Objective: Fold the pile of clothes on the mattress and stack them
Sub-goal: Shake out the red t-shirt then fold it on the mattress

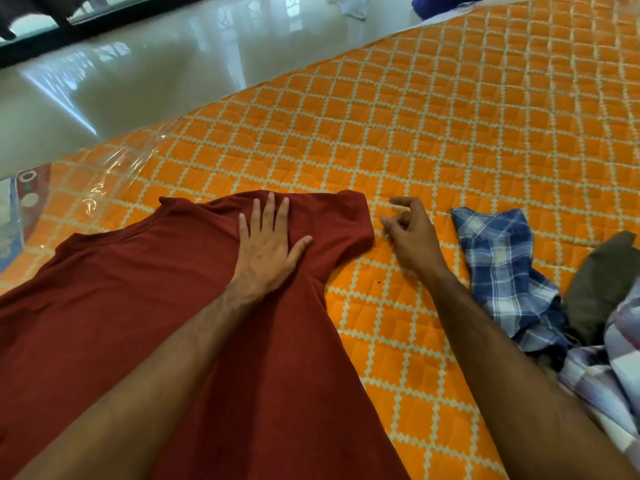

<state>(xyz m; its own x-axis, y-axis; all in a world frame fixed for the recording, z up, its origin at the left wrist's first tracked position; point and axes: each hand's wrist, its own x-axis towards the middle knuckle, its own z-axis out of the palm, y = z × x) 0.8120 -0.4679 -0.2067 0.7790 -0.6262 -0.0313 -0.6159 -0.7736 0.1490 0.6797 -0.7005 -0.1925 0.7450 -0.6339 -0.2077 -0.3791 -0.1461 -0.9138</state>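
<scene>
Left hand [266, 251] presses red shirt [145, 306]; right hand [410, 233] hovers, loosely curled

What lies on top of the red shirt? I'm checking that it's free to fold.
Only the left hand lies on the red shirt, fingers flat near its collar, the forearm crossing above it. The right hand is beside it over the mattress. Anything under the shirt is hidden.

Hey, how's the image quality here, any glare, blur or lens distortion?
Head view: strong window glare on the glossy floor and the plastic wrap at the mattress edge; wide-angle bending curves the mattress pattern; far corners look soft; both hands and the red shirt are sharp.
</scene>
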